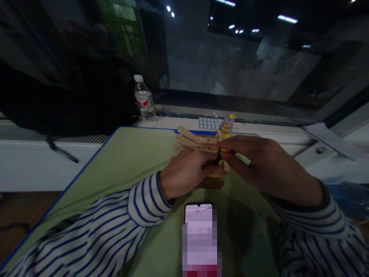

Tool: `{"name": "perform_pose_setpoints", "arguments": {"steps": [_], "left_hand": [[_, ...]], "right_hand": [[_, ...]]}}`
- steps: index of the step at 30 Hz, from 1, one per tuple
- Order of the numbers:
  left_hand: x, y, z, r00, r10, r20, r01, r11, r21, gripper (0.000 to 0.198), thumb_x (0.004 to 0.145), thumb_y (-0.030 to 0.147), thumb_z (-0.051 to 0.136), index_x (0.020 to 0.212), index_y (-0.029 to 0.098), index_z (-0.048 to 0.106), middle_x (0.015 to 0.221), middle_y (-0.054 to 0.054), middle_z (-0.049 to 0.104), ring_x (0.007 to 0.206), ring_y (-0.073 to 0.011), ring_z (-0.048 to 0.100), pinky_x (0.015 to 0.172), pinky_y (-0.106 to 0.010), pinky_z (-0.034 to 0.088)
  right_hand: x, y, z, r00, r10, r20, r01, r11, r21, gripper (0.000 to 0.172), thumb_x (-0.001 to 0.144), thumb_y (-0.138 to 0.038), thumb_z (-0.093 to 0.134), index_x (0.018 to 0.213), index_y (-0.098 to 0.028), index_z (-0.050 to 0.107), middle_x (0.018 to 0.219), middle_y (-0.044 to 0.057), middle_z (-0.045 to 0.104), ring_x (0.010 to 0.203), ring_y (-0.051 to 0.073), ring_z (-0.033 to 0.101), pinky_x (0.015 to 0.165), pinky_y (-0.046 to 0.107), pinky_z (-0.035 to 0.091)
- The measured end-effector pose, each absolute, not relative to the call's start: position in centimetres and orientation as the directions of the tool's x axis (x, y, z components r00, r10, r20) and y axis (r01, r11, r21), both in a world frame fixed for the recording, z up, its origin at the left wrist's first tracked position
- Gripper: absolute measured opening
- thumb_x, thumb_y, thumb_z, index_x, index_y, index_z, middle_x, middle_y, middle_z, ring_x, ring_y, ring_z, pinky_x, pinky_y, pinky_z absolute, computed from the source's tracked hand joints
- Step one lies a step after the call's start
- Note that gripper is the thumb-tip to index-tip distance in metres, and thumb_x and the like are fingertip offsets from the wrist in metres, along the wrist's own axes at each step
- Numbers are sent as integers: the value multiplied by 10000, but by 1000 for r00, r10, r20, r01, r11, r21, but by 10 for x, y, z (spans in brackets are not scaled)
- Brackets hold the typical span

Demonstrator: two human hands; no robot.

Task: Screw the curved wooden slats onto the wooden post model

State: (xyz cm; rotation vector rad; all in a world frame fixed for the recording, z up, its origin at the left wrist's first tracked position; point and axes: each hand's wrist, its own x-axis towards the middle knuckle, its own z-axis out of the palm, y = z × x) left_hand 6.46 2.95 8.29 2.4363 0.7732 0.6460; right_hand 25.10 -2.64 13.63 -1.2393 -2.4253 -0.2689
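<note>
A light wooden assembly of slats with small dark holes (203,147) stands on the table. My left hand (186,171) is closed over its near side, with thumb and forefinger beside the lower black part of a small tool. My right hand (259,161) pinches this yellow-and-black tool (219,157), which looks like a short screwdriver, between thumb and fingers at the right side of the wood. The tool's tip and what it touches are hidden by my fingers.
A lit phone (198,234) lies on the green table (132,157) near me. On the sill behind stand a water bottle (145,102) and a yellow-capped bottle (226,125), with a blue-grid sheet (209,122) between them. A black bag (86,92) is at left; papers (331,140) are at right.
</note>
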Motion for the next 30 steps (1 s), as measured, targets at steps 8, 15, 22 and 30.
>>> {"name": "perform_pose_setpoints", "arguments": {"steps": [8,15,22,30], "left_hand": [[65,30,82,743,611,275,373,-718,587,248,909,206,547,1117,257,673,1246,-29,659,1167,-228,591,998,-382,455],[64,29,85,731,632,257,401,-703,587,206,899,317,588,1050,232,700,1043,-42,725,991,-230,658,874,-354,497],[64,30,82,713,639,288,415,-716,562,200,888,263,593,1055,264,703,1116,-19,714,1076,-229,634,954,-345,467],[65,32,80,740,613,277,410,-737,537,194,915,256,560,1051,225,695,1175,-47,689,1112,-234,616,928,-356,475]], "right_hand": [[251,-26,135,-507,753,420,827,563,-11,226,913,-212,535,1090,-167,668,1118,96,715,930,224,689,794,349,534],[251,-26,135,-504,754,422,830,558,-5,253,925,-223,518,1125,-162,660,1113,99,717,928,221,691,806,353,539],[250,-27,135,-527,727,441,800,599,-31,301,913,-222,542,1192,-145,625,1178,88,697,1030,215,669,891,353,537],[252,-26,133,-548,704,453,779,626,-31,275,912,-166,525,1157,-142,648,1157,68,711,1030,189,673,910,325,529]]}}
